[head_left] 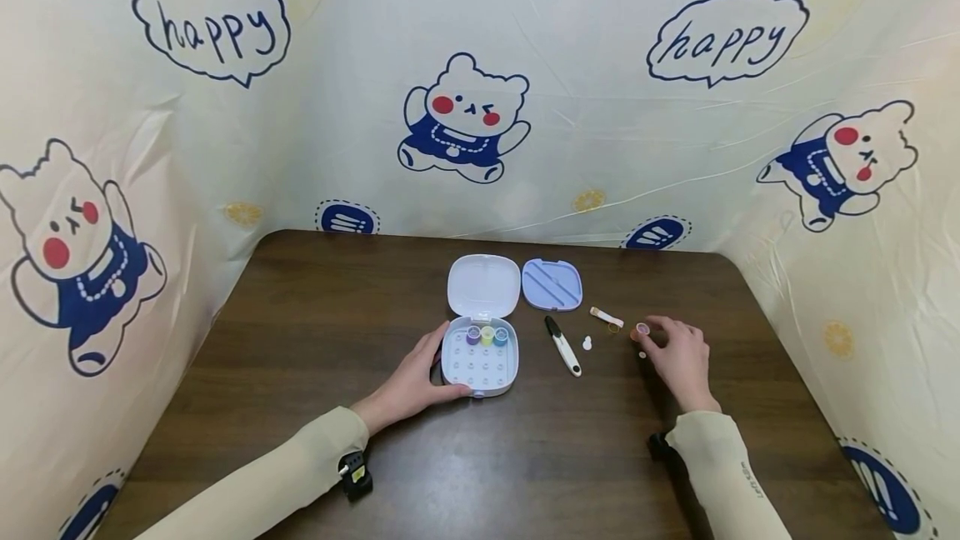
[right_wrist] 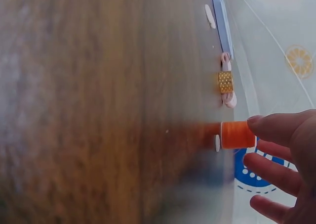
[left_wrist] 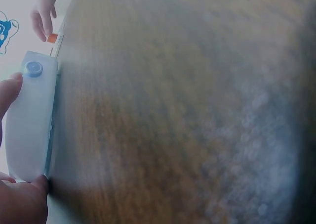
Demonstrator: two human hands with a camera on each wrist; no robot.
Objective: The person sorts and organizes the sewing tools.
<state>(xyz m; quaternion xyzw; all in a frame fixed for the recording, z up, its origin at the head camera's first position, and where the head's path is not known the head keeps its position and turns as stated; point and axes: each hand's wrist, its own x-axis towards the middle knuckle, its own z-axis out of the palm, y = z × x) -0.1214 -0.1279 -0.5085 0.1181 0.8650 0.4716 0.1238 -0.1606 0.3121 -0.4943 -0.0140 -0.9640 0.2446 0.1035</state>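
Note:
My left hand grips the near left side of a white sewing box, thumb at its front and fingers round its side. Its lid stands open behind. In the box's back row sit a purple thread spool, a yellow one and a blue one, in front of rows of short pegs. Over to the right, my right hand pinches an orange thread spool between thumb and index finger, at the tabletop. The other fingers are spread apart. A small white button lies beside the spool.
A periwinkle tray lies right of the lid. Between box and right hand are a black-and-white pen-like tool, a small white piece, a pale pink item and a gold thimble. A printed curtain surrounds the table.

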